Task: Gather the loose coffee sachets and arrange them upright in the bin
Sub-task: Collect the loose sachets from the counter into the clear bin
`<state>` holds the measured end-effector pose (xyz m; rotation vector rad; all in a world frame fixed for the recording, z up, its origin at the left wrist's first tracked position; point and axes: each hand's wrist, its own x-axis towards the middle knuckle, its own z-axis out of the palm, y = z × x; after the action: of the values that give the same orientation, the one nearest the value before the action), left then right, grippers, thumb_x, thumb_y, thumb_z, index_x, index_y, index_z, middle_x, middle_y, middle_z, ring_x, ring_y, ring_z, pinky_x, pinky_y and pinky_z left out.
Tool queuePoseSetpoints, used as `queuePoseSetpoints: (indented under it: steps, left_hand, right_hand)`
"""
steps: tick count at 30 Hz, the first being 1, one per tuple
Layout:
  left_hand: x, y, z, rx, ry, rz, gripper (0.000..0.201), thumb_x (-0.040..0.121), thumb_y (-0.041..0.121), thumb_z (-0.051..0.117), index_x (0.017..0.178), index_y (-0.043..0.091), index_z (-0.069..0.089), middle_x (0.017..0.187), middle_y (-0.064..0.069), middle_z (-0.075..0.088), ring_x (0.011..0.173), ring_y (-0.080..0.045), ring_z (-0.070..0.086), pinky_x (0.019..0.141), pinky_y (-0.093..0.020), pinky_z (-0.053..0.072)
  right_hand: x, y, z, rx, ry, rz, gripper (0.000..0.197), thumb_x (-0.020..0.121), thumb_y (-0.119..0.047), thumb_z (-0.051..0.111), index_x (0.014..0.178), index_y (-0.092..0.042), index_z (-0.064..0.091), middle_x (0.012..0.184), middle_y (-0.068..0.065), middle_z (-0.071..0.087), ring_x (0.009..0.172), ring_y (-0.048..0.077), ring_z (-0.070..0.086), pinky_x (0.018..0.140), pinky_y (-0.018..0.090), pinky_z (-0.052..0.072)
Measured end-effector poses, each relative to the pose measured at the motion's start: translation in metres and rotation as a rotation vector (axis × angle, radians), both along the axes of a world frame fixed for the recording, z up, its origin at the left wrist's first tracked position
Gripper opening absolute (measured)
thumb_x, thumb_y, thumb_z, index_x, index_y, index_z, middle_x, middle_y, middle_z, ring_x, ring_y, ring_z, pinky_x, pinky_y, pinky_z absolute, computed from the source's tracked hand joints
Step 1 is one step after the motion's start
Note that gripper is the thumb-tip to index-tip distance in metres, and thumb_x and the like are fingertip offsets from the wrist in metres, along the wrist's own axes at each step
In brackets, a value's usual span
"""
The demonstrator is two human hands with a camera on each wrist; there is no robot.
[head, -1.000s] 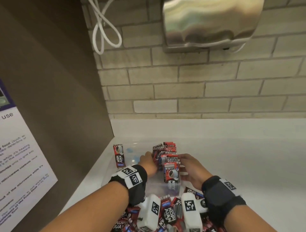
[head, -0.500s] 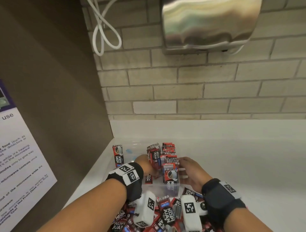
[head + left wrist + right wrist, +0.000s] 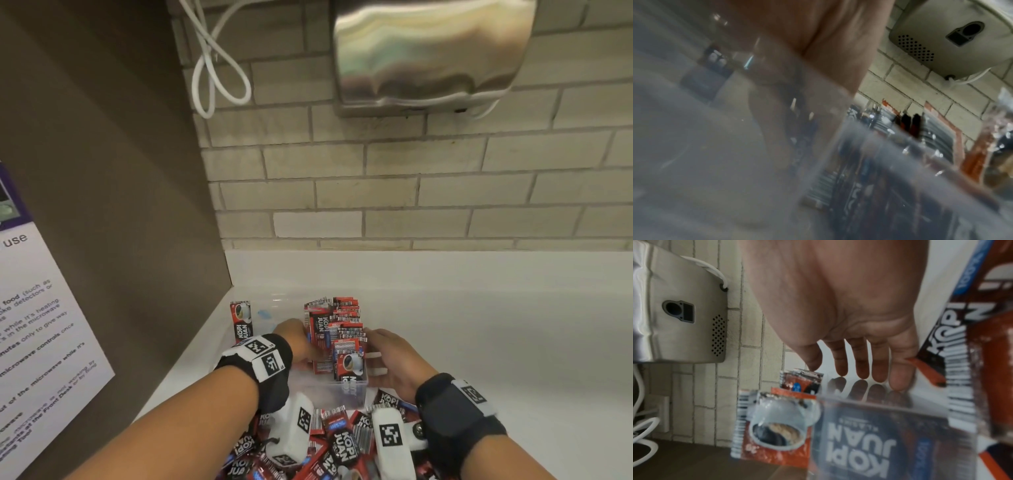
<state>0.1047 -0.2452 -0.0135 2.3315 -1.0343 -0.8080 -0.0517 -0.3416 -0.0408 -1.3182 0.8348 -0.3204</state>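
My left hand [image 3: 297, 342] and right hand [image 3: 390, 359] flank upright sachets [image 3: 337, 330] in bin [image 3: 356, 385]; right fingers [image 3: 861, 365] straight, left unclear; loose sachets [image 3: 342, 445] nearer wrists.

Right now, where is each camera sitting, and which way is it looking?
Head: on the person's head, looking down at the clear bin, loose coffee sachets, both forearms, left hand, right hand.
Left wrist: low against the bin wall, blurry, looking along the left hand at sachets.
Right wrist: looking along the right hand, fingers straight, towards the bin.
Shared: all three show the metal hand dryer.
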Motion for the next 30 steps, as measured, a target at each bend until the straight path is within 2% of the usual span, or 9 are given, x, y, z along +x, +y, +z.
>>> queuePoseSetpoints:
  steps: [3,10,15,20,22,24,26,27,30]
  left_hand:
    - [0.001,-0.002,-0.003,-0.018,0.014,0.037,0.017,0.077,0.012,0.074,0.093,0.01,0.071,0.104,-0.01,0.071,0.095,-0.024,0.068,0.089,-0.036,0.055]
    - [-0.008,-0.006,-0.001,-0.128,-0.13,0.055,0.021,0.086,0.006,0.057,0.104,-0.001,0.067,0.111,-0.02,0.066,0.106,-0.033,0.061,0.093,-0.036,0.05]
    - [-0.018,-0.008,0.0,0.042,-0.228,-0.027,0.024,0.093,0.009,0.047,0.108,0.0,0.064,0.106,-0.016,0.064,0.105,-0.031,0.061,0.078,-0.028,0.045]
    - [-0.023,-0.009,0.005,0.146,-0.31,-0.11,0.028,0.09,0.004,0.053,0.117,0.0,0.059,0.121,-0.014,0.061,0.109,-0.028,0.06,0.075,-0.024,0.04]
    - [-0.024,-0.009,0.006,0.143,-0.346,-0.125,0.024,0.089,0.004,0.053,0.11,-0.001,0.062,0.116,-0.016,0.063,0.106,-0.028,0.06,0.077,-0.024,0.041]
    - [-0.024,-0.009,0.007,0.12,-0.356,-0.104,0.014,0.09,0.005,0.05,0.087,0.003,0.063,0.105,-0.017,0.066,0.095,-0.027,0.062,0.076,-0.026,0.045]
    - [-0.024,-0.009,0.009,0.117,-0.364,-0.095,0.023,0.091,0.007,0.048,0.069,0.01,0.055,0.102,-0.017,0.066,0.089,-0.026,0.062,0.074,-0.027,0.045]
    - [-0.024,-0.008,0.01,0.118,-0.361,-0.093,0.021,0.092,0.008,0.048,0.074,0.008,0.058,0.106,-0.016,0.066,0.093,-0.028,0.063,0.076,-0.027,0.046]
    - [-0.027,-0.007,0.012,0.182,-0.385,-0.129,0.021,0.092,0.007,0.049,0.107,0.0,0.062,0.116,-0.015,0.064,0.1,-0.028,0.061,0.078,-0.027,0.044]
  right_hand:
    - [-0.001,0.001,0.0,-0.002,-0.007,0.004,0.03,0.097,-0.038,0.046,0.108,-0.012,0.056,0.108,0.013,0.064,0.1,0.033,0.061,0.074,0.039,0.055]
    - [-0.002,0.002,0.0,0.0,-0.02,0.011,0.029,0.098,-0.035,0.046,0.108,-0.01,0.055,0.107,0.015,0.064,0.092,0.031,0.061,0.08,0.043,0.054]
    - [-0.002,0.002,-0.003,0.006,-0.025,0.012,0.029,0.098,-0.033,0.046,0.11,-0.008,0.054,0.109,0.018,0.063,0.089,0.03,0.06,0.082,0.044,0.053]
    - [-0.001,0.002,-0.003,-0.007,-0.021,0.016,0.026,0.098,-0.03,0.046,0.11,-0.009,0.055,0.112,0.019,0.063,0.091,0.031,0.061,0.083,0.045,0.053]
    - [-0.001,0.002,-0.003,-0.011,-0.017,0.019,0.026,0.097,-0.03,0.046,0.11,-0.009,0.055,0.112,0.019,0.063,0.093,0.032,0.061,0.083,0.045,0.053]
    - [-0.001,0.001,-0.004,-0.013,-0.016,0.019,0.025,0.097,-0.029,0.046,0.11,-0.009,0.055,0.113,0.02,0.062,0.094,0.033,0.061,0.083,0.045,0.054]
    - [-0.001,0.001,-0.005,-0.013,-0.013,0.016,0.026,0.097,-0.029,0.046,0.11,-0.009,0.055,0.113,0.02,0.062,0.098,0.035,0.061,0.084,0.046,0.053]
    - [-0.001,0.001,-0.005,-0.012,-0.012,0.014,0.026,0.097,-0.029,0.046,0.11,-0.009,0.055,0.114,0.02,0.062,0.1,0.036,0.061,0.084,0.046,0.053]
    - [-0.001,0.001,-0.005,-0.01,-0.012,0.015,0.027,0.097,-0.029,0.047,0.111,-0.008,0.055,0.115,0.021,0.061,0.098,0.035,0.061,0.083,0.045,0.054]
